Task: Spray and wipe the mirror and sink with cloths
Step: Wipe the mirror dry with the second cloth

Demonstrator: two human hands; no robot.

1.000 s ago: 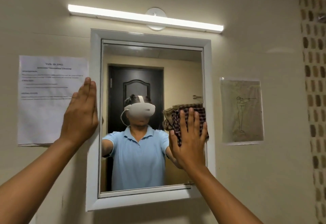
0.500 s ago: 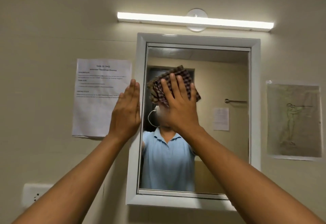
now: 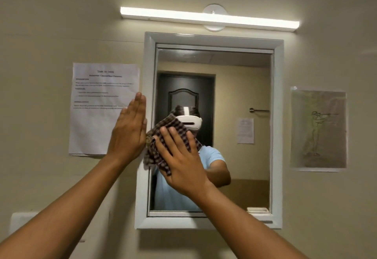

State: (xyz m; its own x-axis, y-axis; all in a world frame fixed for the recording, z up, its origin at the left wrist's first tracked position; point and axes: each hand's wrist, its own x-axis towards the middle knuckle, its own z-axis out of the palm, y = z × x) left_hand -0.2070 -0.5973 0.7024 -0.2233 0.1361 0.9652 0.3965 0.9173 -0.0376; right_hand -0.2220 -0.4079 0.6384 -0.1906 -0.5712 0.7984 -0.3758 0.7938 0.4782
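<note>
A white-framed mirror [image 3: 244, 87] hangs on the beige wall ahead. My right hand [image 3: 181, 160] lies flat with spread fingers on a dark checked cloth [image 3: 173, 130], pressing it against the glass at the mirror's left edge, about mid-height. The cloth's left side overlaps the frame. My left hand [image 3: 128, 132] rests flat, fingers together, on the wall and the frame's left edge, right beside the cloth. No sink or spray bottle is in view.
A printed sheet [image 3: 102, 103] is taped to the wall left of the mirror, partly under my left hand. A drawing in plastic [image 3: 319, 129] hangs on the right. A lit tube light [image 3: 210, 18] sits above the frame. A white switch plate [image 3: 22, 224] is low left.
My right hand has slid the cloth down and left, from the upper middle of the glass to the left edge. My left hand stays on the frame's left side.
</note>
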